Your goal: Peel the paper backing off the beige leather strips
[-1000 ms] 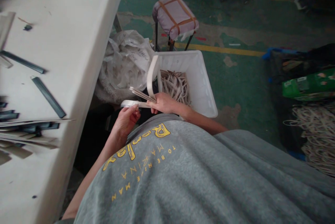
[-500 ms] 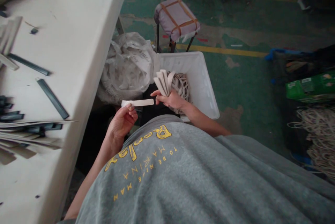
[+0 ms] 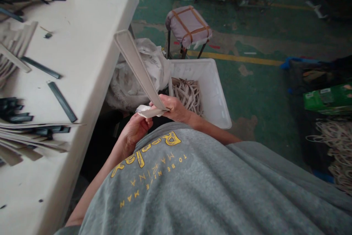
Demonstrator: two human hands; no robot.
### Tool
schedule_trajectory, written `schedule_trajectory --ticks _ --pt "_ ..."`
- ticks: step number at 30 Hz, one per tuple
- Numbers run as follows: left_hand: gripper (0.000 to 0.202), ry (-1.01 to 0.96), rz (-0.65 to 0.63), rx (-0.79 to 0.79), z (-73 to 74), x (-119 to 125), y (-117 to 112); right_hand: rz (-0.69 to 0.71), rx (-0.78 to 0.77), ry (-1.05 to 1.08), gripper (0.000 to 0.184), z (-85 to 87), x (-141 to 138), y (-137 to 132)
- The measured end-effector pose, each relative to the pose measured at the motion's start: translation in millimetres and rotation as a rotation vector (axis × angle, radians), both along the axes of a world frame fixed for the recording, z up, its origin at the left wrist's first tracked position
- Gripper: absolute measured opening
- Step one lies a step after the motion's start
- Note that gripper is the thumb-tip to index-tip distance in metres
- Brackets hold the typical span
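My right hand (image 3: 174, 107) is closed on a bundle of flat beige strips (image 3: 136, 64) that stick up and to the left, past the table edge. Just below it, my left hand (image 3: 134, 128) pinches the lower end of a strip (image 3: 145, 111), touching the right hand. Both hands are in front of my grey shirt, over a dark gap beside the table. Behind them stands a white plastic bin (image 3: 211, 88) holding several more beige strips (image 3: 187, 94).
A white table (image 3: 71, 55) fills the left, with dark strips (image 3: 62, 101) and pale card pieces on it. A crumpled plastic bag (image 3: 143, 70) lies beside the bin. A taped stool (image 3: 188, 26) stands behind. Cord piles (image 3: 334, 143) and a green box (image 3: 327, 97) sit right.
The right hand has swung its strip bundle from upright over the bin to pointing up-left. The left hand's single strip has come up against the right hand; hands now touch.
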State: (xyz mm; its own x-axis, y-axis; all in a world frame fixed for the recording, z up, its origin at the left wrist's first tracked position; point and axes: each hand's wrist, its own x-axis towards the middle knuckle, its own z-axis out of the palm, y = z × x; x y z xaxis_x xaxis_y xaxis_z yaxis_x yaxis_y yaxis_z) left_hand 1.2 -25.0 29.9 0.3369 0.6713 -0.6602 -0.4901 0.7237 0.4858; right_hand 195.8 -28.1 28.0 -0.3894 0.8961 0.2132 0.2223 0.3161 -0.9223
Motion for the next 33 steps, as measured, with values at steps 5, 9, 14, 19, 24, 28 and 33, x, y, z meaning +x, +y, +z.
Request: schedule_trajectory --ticks 5,9,14,19,24,28,33 --pt "0.017 -0.072 -0.169 0.082 1.4 6.0 -4.2 0.020 -0.031 0.060 0.034 5.0 4.8 -5.5" --pt "0.020 -0.133 -0.198 0.087 3.2 13.4 -4.1 -0.063 -0.263 0.125 0.033 20.8 25.0 -13.0" --pt "0.025 -0.087 0.235 -0.034 -8.4 13.9 31.8 0.040 -0.537 0.163 0.037 52.0 88.8 -32.3" --pt "0.026 0.034 0.514 -0.034 -19.8 7.0 62.6 -0.335 -0.464 0.295 0.053 59.4 154.6 -63.2" --pt "0.015 0.119 0.299 0.243 -25.6 13.7 44.0 -0.677 -0.412 0.507 0.042 54.5 156.2 -59.4" --pt "0.037 0.187 -0.101 0.473 -26.4 19.2 20.0 -0.380 -0.462 0.608 0.014 43.9 113.5 -20.9" --pt "0.037 0.287 -0.435 0.648 -14.2 18.4 10.8 -0.142 -0.504 0.674 0.023 25.7 66.5 30.9"
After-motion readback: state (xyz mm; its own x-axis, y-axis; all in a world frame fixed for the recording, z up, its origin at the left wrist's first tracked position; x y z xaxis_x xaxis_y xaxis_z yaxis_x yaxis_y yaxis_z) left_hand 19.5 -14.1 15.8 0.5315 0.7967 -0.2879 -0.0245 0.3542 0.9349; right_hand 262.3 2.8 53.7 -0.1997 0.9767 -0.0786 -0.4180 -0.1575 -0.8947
